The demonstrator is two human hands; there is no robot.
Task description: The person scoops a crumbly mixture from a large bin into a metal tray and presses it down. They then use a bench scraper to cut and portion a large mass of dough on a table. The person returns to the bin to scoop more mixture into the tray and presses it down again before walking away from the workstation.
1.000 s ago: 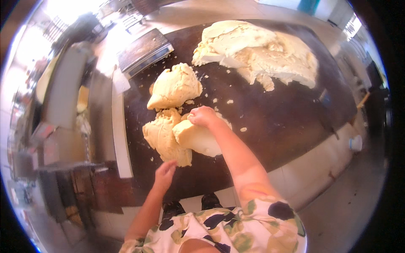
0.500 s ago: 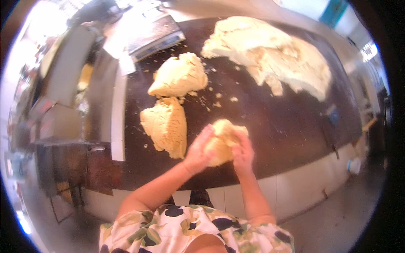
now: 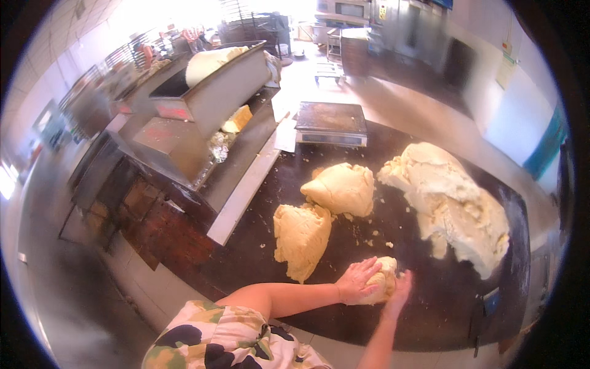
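Observation:
Both of my hands press around a pale yellow dough piece [image 3: 385, 270] on the dark worktable [image 3: 430, 307]. My left hand [image 3: 359, 281] grips it from the left, and my right hand [image 3: 399, 288] cups its right side. Up and to the left of them lies a rough yellow lump [image 3: 301, 240], with another lump [image 3: 338, 190] just behind it. A large, paler dough mass [image 3: 448, 203] spreads over the right part of the worktable, with small crumbs scattered between the pieces.
A flat scale [image 3: 330, 123] stands at the table's back. Along the left are metal troughs [image 3: 227, 92], one holding a pale bulky mass, plus a yellow block [image 3: 236, 120] and a long white edge strip [image 3: 243, 187]. Racks, a trolley and oven-like machines fill the background.
A second ago my right hand was on the front lumps; since then a piece has moved right, and both hands now hold it. My view has swung toward the room's back and left.

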